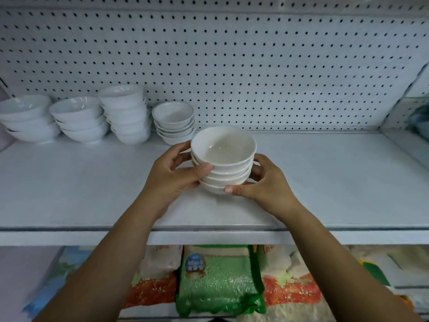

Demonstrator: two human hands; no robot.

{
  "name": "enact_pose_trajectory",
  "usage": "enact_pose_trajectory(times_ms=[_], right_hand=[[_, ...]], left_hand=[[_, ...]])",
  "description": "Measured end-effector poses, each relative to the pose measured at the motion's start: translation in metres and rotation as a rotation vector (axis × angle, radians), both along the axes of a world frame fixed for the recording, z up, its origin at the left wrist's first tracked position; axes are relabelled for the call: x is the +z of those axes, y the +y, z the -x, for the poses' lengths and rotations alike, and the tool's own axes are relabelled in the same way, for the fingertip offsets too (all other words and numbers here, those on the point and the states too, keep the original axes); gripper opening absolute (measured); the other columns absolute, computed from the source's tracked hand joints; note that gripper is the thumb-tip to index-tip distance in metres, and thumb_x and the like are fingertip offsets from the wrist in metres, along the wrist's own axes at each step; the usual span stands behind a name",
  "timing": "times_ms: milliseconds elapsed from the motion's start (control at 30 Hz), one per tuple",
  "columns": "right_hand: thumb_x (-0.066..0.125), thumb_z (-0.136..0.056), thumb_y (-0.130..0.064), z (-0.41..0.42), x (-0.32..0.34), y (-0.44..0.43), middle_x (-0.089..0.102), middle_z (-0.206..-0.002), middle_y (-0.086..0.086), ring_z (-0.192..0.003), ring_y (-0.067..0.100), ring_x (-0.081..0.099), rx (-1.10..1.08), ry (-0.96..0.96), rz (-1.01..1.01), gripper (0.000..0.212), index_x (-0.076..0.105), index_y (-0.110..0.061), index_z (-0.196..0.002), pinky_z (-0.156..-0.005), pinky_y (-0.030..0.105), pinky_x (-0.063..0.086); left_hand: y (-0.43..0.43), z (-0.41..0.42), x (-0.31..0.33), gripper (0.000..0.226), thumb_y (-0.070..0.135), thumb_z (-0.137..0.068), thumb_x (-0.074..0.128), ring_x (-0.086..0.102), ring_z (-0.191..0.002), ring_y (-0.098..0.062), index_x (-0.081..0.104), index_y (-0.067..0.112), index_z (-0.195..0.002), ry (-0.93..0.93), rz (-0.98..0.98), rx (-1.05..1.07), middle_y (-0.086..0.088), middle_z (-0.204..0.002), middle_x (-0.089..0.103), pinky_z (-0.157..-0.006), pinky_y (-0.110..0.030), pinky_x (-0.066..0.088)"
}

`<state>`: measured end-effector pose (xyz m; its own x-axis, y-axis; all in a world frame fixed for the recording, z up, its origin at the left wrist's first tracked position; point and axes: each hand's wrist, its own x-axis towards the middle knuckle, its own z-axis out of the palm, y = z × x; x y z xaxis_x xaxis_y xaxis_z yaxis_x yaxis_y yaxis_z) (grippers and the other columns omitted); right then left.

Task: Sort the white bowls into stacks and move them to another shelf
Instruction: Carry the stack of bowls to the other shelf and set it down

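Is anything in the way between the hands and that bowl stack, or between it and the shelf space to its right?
Nothing visible. The left hand and right hand grip the stack from both sides, and the shelf to its right shows no objects. A small stack sits behind-left.

The stack of glossy white ceramic bowls (224, 156) at centre frame, the flat shelf board (92, 187) and the metal pegboard wall (278, 66), dotted with dark holes, are all white, while the plastic sack (218, 282) at lower centre is green.
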<state>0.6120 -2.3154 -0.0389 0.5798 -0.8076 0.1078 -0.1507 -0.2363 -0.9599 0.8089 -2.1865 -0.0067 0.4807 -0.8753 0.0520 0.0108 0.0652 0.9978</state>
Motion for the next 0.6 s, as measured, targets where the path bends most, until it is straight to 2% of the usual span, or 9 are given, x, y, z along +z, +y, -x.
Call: enact_pose_trajectory(times_ms=[100, 200, 367, 433, 533, 600], right_hand=[[0.099, -0.059, -0.014, -0.004, -0.004, -0.017, 0.074, -0.121, -0.003, -0.114, 0.008, 0.069, 0.031, -0.017, -0.005, 0.089, 0.055, -0.020, -0.136, -0.103, 0.035, 0.055], [0.099, -0.061, -0.016, -0.008, -0.009, -0.029, 0.072, -0.127, -0.003, -0.117, 0.010, 0.068, 0.050, -0.032, -0.004, 0.091, 0.053, -0.022, -0.140, -0.103, 0.036, 0.055], [0.099, -0.060, -0.030, -0.014, -0.008, -0.036, 0.062, -0.135, -0.015, -0.122, 0.003, 0.061, 0.081, -0.011, 0.029, 0.100, 0.047, -0.027, -0.145, -0.093, 0.023, 0.057], [0.100, -0.056, -0.036, -0.018, -0.005, -0.038, 0.059, -0.134, -0.021, -0.120, -0.004, 0.059, 0.067, 0.016, 0.081, 0.107, 0.044, -0.029, -0.146, -0.090, 0.013, 0.053], [0.101, -0.053, -0.040, -0.024, -0.004, -0.045, 0.059, -0.130, -0.025, -0.116, -0.012, 0.057, 0.018, 0.038, 0.132, 0.110, 0.043, -0.032, -0.146, -0.085, 0.004, 0.049], [0.101, -0.054, -0.040, -0.028, -0.004, -0.052, 0.059, -0.130, -0.024, -0.115, -0.012, 0.057, 0.013, 0.048, 0.129, 0.109, 0.042, -0.030, -0.146, -0.082, 0.003, 0.049]], left_hand=[[-0.012, 0.001, 0.001, 0.074, 0.031, -0.066, 0.098, 0.075, -0.105, -0.015, 0.065, 0.035, -0.131, -0.045, -0.013, 0.012, 0.004, -0.130, 0.070, -0.088, -0.048, 0.063], [-0.022, 0.001, 0.001, 0.072, 0.028, -0.067, 0.088, 0.076, -0.103, -0.018, 0.062, 0.034, -0.134, -0.060, -0.014, 0.021, 0.008, -0.127, 0.071, -0.089, -0.048, 0.063], [-0.036, 0.000, -0.004, 0.074, 0.025, -0.073, 0.084, 0.076, -0.106, -0.021, 0.058, 0.029, -0.143, -0.069, -0.003, 0.051, 0.007, -0.130, 0.071, -0.093, -0.051, 0.061], [-0.041, 0.000, -0.006, 0.074, 0.027, -0.075, 0.084, 0.075, -0.108, -0.020, 0.057, 0.029, -0.144, -0.080, 0.001, 0.050, 0.006, -0.132, 0.070, -0.095, -0.052, 0.060], [-0.045, -0.005, -0.012, 0.066, 0.038, -0.086, 0.082, 0.069, -0.119, -0.011, 0.055, 0.033, -0.146, -0.075, -0.005, 0.044, 0.005, -0.137, 0.068, -0.103, -0.048, 0.056], [-0.046, -0.010, -0.019, 0.064, 0.051, -0.089, 0.075, 0.059, -0.130, -0.002, 0.053, 0.036, -0.148, -0.242, -0.050, 0.096, 0.011, -0.140, 0.065, -0.113, -0.042, 0.048]])
